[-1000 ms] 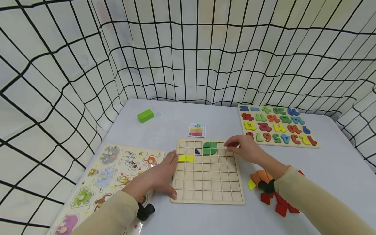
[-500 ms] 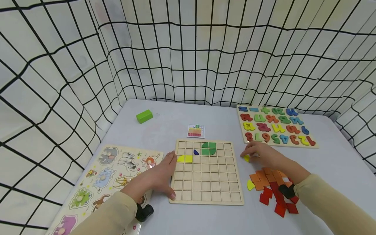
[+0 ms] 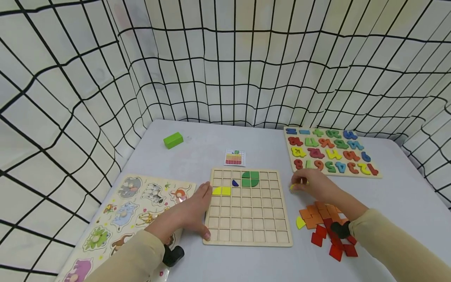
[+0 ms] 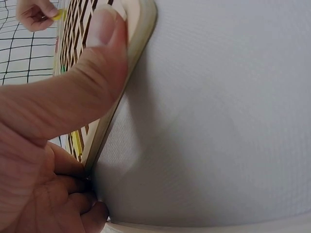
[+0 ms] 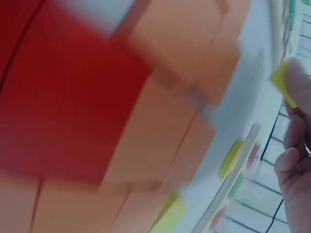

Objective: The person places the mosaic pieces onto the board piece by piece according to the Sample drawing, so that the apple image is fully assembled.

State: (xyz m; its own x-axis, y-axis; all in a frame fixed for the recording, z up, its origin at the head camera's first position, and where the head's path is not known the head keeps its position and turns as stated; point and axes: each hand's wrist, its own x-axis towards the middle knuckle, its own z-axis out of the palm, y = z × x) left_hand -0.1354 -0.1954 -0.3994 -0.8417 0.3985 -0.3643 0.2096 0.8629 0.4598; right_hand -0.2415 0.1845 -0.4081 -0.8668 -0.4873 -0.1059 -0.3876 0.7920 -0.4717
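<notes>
A wooden grid board [image 3: 246, 219] lies in the middle of the table. It holds green pieces [image 3: 251, 178], a small blue piece [image 3: 235, 183] and two yellow pieces [image 3: 222, 190]. My left hand [image 3: 201, 209] grips the board's left edge, with the thumb [image 4: 104, 53] pressed on its near corner. Just off the board's right side, my right hand [image 3: 297, 183] pinches a small yellow piece [image 3: 292, 187] [image 5: 284, 85]. Orange and red pieces [image 3: 325, 225] lie in a heap under that forearm, with one more yellow piece [image 3: 300, 222] beside them.
A small pattern card [image 3: 235, 157] lies behind the board, and a green block [image 3: 173, 140] sits at the far left. A number puzzle [image 3: 331, 150] is at the back right, an animal peg puzzle [image 3: 130, 211] at the near left. Netting walls surround the table.
My right hand left the board's top right corner, came down on the table to the right and took hold of a yellow piece. The left hand stayed put.
</notes>
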